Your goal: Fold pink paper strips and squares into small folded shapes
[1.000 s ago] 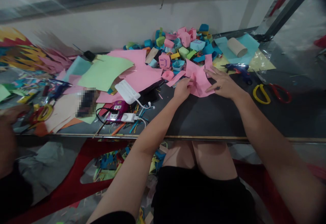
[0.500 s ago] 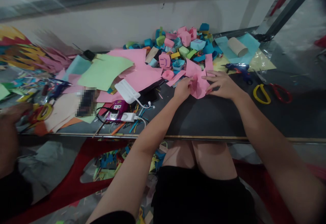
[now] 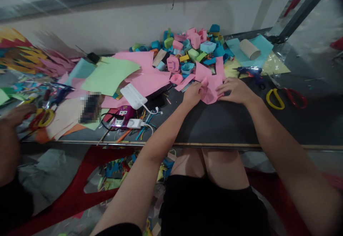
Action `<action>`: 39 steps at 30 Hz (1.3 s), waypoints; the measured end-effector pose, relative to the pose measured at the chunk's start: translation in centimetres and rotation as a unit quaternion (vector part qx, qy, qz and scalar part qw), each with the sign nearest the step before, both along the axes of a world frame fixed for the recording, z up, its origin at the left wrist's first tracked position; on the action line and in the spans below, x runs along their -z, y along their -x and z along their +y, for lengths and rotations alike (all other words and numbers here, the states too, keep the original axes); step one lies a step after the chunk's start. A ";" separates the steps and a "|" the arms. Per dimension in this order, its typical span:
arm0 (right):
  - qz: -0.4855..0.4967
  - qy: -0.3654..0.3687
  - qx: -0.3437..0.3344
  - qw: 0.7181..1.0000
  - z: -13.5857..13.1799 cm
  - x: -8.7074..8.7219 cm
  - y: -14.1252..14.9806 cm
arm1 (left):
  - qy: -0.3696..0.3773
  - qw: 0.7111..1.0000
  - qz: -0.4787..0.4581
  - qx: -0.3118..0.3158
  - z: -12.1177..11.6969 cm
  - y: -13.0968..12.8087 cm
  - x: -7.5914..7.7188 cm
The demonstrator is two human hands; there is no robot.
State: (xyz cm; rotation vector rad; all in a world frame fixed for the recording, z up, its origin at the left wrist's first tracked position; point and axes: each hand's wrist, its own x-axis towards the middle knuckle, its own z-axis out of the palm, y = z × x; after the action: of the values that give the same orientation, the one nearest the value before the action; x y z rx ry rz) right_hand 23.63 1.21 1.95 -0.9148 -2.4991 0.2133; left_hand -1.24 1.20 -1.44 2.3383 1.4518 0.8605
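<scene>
Left fingers: bunched together at the tips, pinching a raised fold of the pink sheet (image 3: 210,92); the left hand (image 3: 192,94) lies at its left side.
Right fingers: bent and loosely parted, thumb apart from the others – tips on the sheet's right edge, the right hand (image 3: 235,90) arched.
Pink sheet: creased, between the hands on the dark table (image 3: 214,125), in front of the paper pile.
Pink strips: one (image 3: 220,67) upright in view behind the right fingertips, another (image 3: 185,82) slanting beyond the left hand.
Paper pile: small folded pieces (image 3: 195,41) – pink, blue, green, yellow – heaped near the wall.
Right side: blue glue gun (image 3: 252,72), scissors (image 3: 294,98) with one yellow and one red handle, and a cardboard tube (image 3: 249,49) on light-blue paper (image 3: 264,46).
Left side: white power bank (image 3: 133,96), purple power strip (image 3: 125,114), green sheet (image 3: 111,74) over pink paper (image 3: 150,80).
Far left: another person's hand (image 3: 18,115) beside yellow-and-red-handled scissors (image 3: 46,118).
</scene>
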 end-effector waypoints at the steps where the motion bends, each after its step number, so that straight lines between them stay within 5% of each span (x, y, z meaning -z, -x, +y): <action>1: -0.002 0.012 -0.009 1.000 -0.1 -0.1 0.1 | 0.001 1.000 0.004 0.000 0.0 0.0 0.0; 13: 0.019 0.051 0.031 0.998 -0.2 0.4 0.2 | 0.004 1.000 0.018 0.012 -0.1 -0.1 0.3; 22: 0.026 0.044 0.028 0.998 0.5 1.3 -0.4 | -0.047 0.998 0.010 -0.046 -0.8 -0.3 0.0; 29: 0.019 0.036 0.051 0.998 0.2 1.0 -0.3 | 0.000 0.994 0.061 0.091 -0.7 -0.3 -0.5; 39: 0.038 0.090 0.022 0.995 0.9 1.2 -1.4 | -0.006 0.987 0.079 0.139 -0.6 0.4 -0.9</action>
State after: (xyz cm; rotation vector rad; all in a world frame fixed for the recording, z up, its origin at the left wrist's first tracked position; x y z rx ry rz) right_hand 24.99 2.10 0.79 -1.0130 -2.4165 0.4557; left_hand -1.64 0.63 -0.55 2.5868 1.1343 0.6230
